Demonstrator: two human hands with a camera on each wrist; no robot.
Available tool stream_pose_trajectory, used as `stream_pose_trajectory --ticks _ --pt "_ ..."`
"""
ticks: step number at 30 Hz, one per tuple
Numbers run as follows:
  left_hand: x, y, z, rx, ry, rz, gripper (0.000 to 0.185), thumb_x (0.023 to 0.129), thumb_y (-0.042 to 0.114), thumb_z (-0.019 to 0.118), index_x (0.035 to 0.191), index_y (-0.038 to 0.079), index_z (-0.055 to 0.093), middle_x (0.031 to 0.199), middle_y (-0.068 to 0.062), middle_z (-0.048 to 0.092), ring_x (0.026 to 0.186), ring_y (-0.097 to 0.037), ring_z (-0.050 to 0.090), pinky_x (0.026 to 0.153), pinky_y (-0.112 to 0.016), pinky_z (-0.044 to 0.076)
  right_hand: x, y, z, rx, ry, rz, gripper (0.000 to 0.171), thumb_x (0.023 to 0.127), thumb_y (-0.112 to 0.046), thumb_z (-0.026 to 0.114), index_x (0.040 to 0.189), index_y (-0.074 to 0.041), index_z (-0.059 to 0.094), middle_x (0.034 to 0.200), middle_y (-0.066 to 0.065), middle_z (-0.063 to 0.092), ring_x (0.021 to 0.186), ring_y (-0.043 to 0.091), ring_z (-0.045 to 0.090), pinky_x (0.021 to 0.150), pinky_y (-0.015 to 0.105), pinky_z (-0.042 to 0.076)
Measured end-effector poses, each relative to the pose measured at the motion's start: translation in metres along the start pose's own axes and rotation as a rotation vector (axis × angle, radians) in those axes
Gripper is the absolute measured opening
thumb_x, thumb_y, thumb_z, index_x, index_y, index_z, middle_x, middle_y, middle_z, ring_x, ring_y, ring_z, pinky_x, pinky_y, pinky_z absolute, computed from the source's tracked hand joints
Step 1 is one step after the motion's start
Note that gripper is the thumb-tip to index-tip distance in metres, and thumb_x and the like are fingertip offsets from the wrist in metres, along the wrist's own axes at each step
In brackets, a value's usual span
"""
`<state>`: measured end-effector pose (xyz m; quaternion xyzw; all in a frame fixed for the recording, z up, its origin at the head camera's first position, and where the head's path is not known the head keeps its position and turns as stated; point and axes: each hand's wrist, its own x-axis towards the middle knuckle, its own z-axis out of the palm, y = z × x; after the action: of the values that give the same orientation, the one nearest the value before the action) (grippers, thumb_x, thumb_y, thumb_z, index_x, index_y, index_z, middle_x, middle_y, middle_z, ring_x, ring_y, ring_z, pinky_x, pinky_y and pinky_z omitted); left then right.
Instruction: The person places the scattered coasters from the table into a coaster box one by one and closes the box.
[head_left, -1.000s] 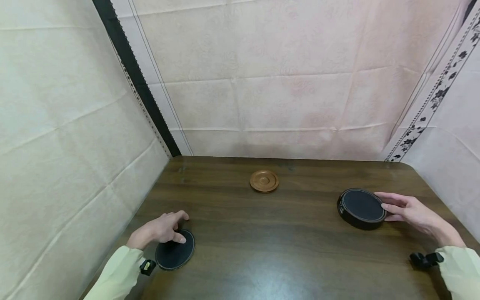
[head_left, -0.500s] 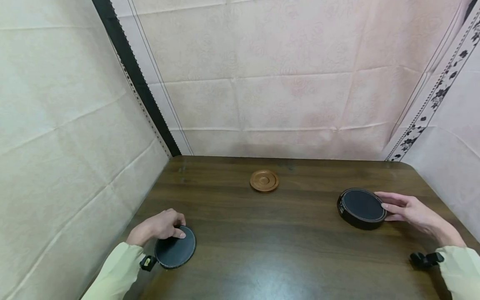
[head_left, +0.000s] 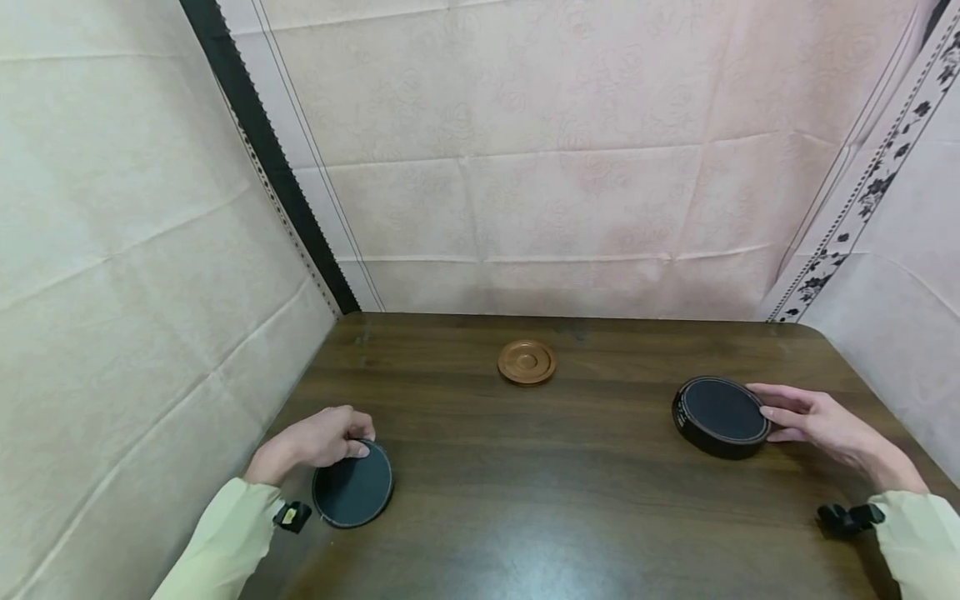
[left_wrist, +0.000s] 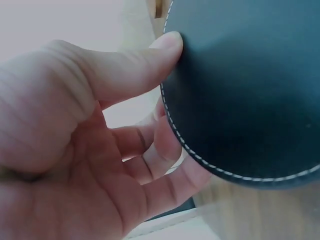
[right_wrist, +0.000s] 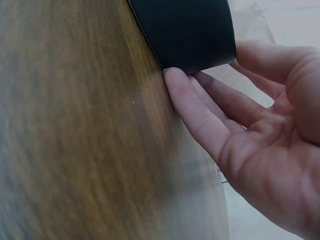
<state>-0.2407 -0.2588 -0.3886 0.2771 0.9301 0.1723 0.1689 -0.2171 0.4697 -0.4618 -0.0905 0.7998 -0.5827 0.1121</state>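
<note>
A thin round black coaster (head_left: 354,485) with pale stitching round its rim is at the left of the table. My left hand (head_left: 318,442) pinches its far edge, thumb on the upper face. In the left wrist view the thumb lies on the coaster (left_wrist: 250,95) and the other fingers bend below the rim. The coaster looks tilted off the wood. At the right stands a low, thick black round case (head_left: 722,412) with light lettering on its side. My right hand (head_left: 828,425) touches its right side with fairly straight fingers, as the right wrist view shows.
A small brown wooden disc (head_left: 527,362) with ring grooves lies near the back edge of the brown table (head_left: 525,500). Pale cloth hangings (head_left: 570,167) rise behind the table and at both sides.
My left hand has brought its fingers down to the coaster's edge, taken hold and raised that edge, shifting slightly away from me. My right hand and the case stay put.
</note>
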Motion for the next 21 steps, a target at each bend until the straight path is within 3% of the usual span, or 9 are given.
stream_pose_trajectory --ticks 14,21 --pt "-0.004 0.035 -0.011 0.045 0.049 0.091 0.015 0.091 0.014 0.068 0.083 0.024 0.06 0.081 0.007 0.049 0.077 -0.01 0.046 0.066 -0.025 0.039 -0.001 -0.002 0.001 -0.002 0.012 0.014 0.055 0.1 -0.011 0.056 0.149 0.002 0.034 0.118 -0.025 0.063 0.101 0.006 0.068 0.079 0.035 0.058" --pt "0.004 0.056 -0.013 0.072 0.076 0.163 0.011 0.092 0.017 0.068 0.088 0.023 0.061 0.081 0.008 0.048 0.076 -0.008 0.045 0.067 -0.023 0.04 0.0 0.0 0.001 -0.001 0.014 0.019 0.054 0.1 -0.011 0.056 0.148 0.0 0.036 0.117 -0.025 0.063 0.101 0.006 0.068 0.08 0.035 0.058"
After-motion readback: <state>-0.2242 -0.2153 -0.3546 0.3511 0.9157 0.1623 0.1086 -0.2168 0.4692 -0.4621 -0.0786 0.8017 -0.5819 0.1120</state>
